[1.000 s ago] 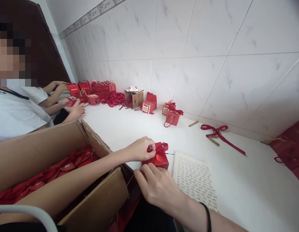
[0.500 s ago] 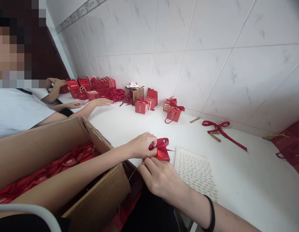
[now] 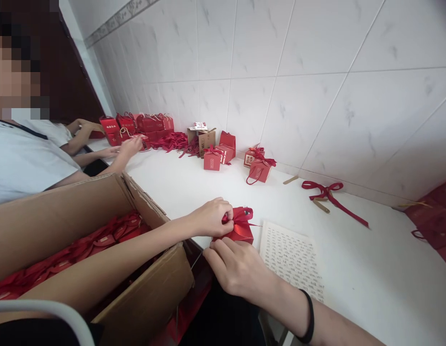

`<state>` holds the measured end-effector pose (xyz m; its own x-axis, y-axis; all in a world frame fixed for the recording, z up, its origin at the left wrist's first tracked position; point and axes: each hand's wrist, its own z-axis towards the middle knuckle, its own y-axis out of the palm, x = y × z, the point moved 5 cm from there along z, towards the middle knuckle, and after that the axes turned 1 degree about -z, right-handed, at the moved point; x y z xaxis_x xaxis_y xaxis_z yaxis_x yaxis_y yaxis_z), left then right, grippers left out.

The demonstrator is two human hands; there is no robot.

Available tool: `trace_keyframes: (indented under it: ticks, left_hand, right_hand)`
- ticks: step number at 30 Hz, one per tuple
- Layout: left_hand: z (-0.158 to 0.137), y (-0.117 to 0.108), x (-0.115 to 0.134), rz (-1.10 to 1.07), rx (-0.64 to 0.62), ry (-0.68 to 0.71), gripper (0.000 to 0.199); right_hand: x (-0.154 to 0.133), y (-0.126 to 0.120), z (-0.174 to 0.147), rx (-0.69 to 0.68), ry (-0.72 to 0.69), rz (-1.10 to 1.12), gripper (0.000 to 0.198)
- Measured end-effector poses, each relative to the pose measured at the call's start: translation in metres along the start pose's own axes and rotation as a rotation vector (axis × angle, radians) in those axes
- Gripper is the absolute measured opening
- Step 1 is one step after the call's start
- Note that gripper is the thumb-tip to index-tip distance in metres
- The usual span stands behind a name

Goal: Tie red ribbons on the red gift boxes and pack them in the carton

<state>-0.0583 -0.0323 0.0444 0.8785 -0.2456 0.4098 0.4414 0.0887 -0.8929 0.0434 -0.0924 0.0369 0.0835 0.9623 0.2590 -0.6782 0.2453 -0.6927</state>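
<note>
Pinching ribbon bow [image 3: 240, 217]: left hand [image 3: 212, 217] | box [image 3: 244, 234]: glossy, red | right hand [image 3: 237, 266]: curled against it, grip unclear

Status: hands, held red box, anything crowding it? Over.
Left hand pinching ribbon. Right hand at near side of red box. Box on table. Written sheet close on its right.

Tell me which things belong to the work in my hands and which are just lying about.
Apparently in use:
small glossy red box
shiny red ribbon bow, pinched by the left hand
right hand, at the box's near side

Apparently just lying about:
white sheet with rows of writing
loose dark-red ribbon bow
two flat tan strips
</note>
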Motion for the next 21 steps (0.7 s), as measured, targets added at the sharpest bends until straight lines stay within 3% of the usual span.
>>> trace_keyframes:
  ticks: [11,14,17,21]
  left_hand:
    - [0.000,0.000,0.000,0.009,-0.003,0.008,0.011]
    - [0.001,0.002,-0.003,0.008,-0.003,0.008,0.011]
    - [0.003,0.002,-0.004,0.024,-0.008,0.048,0.011]
    - [0.002,0.000,-0.001,0.064,0.008,0.070,0.009]
  right_hand:
    - [0.003,0.004,-0.003,0.038,-0.060,0.087,0.028]
    - [0.011,-0.005,0.002,-0.036,-0.051,0.089,0.025]
    - [0.039,-0.021,0.006,-0.215,0.113,0.148,0.012]
    - [0.089,-0.028,-0.006,-0.478,0.513,-0.016,0.022]
